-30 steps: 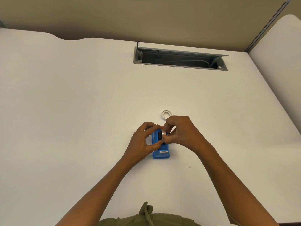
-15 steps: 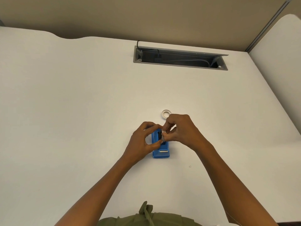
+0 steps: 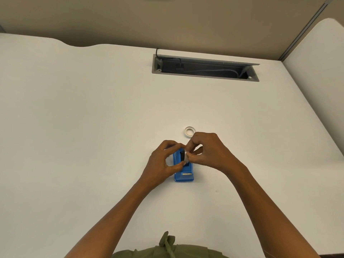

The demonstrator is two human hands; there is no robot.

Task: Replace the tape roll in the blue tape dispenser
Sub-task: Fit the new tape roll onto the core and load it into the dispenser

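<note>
The blue tape dispenser point(image 3: 184, 174) lies on the white desk point(image 3: 93, 127), its metal cutter end towards me. Both hands work over its far half. My left hand point(image 3: 162, 162) curls round the dispenser's left side, thumb and fingers on it. My right hand point(image 3: 208, 149) pinches a small tape roll point(image 3: 186, 157) with a black hub over the dispenser's slot. A second white roll point(image 3: 189, 131) lies flat on the desk just beyond my right hand. The dispenser's far end is hidden by my fingers.
A grey cable tray point(image 3: 204, 68) with cords is sunk into the desk at the back. A beige partition wall point(image 3: 167, 21) stands behind the desk, and another white desk surface point(image 3: 320, 71) adjoins on the right.
My right hand's fingers have shifted slightly on the roll over the dispenser. The dispenser and the loose roll stay where they were.
</note>
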